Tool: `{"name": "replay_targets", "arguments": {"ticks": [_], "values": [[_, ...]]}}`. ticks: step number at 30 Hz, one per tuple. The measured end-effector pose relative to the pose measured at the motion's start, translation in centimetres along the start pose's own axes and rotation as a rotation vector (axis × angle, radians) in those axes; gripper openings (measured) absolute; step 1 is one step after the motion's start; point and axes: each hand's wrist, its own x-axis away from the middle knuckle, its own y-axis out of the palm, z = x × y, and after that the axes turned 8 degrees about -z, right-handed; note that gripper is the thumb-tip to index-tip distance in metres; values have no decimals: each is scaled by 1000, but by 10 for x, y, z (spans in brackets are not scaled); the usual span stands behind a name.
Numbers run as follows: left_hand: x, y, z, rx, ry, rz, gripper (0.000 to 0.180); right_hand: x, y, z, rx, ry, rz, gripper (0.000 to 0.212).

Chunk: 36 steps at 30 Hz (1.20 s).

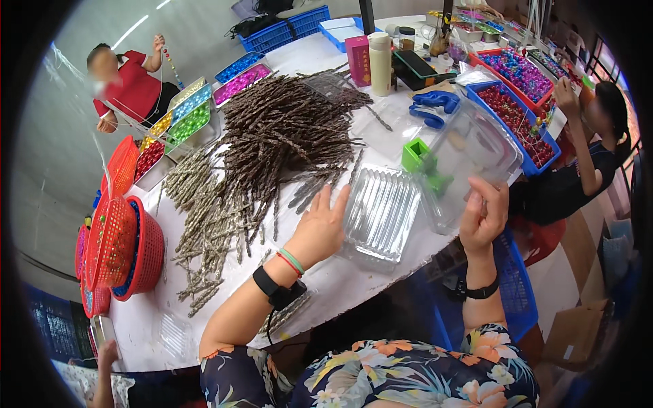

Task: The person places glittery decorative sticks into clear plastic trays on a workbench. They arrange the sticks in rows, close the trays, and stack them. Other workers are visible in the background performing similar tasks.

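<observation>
My open left hand only rests on the ribbed clear tray, my right hand pinches the clear lid, so the tray may slide off the counter edge.

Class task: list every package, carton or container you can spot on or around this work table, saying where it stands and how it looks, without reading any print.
Pink rectangular carton: upright at the table's far side.
Tall cream plastic bottle: right beside the carton.
Clear ribbed plastic tray: near edge, by the left hand.
Clear plastic sheet packaging: held up by the right hand.
Brown cardboard box: on the floor, lower right.
</observation>
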Motion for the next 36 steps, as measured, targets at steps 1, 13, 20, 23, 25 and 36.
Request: {"name": "replay_targets", "arguments": {"ticks": [1, 13, 20, 23, 25, 36], "values": [[-1, -1, 2, -42, 8, -20, 79, 2, -1, 1, -6, 16, 1, 19], [-17, -7, 3, -580, -121, 220, 55, 11, -6, 3, -17, 30, 13, 20], [-56, -90, 52, -363, 161, 530, 46, 15, -18, 5, 20, 27, 90, 20], [-90, -78, 42, -410, 209, 551, 58, 10, -17, -7, -37, 65, 74, 19], [-101, -62, 49, -253, 137, 349, 75, 8, -19, -6, 17, -15, 66, 20], [-64, -69, 102, 700, 545, 197, 84, -46, 58, -47, -1006, 230, 83, 82]]}}
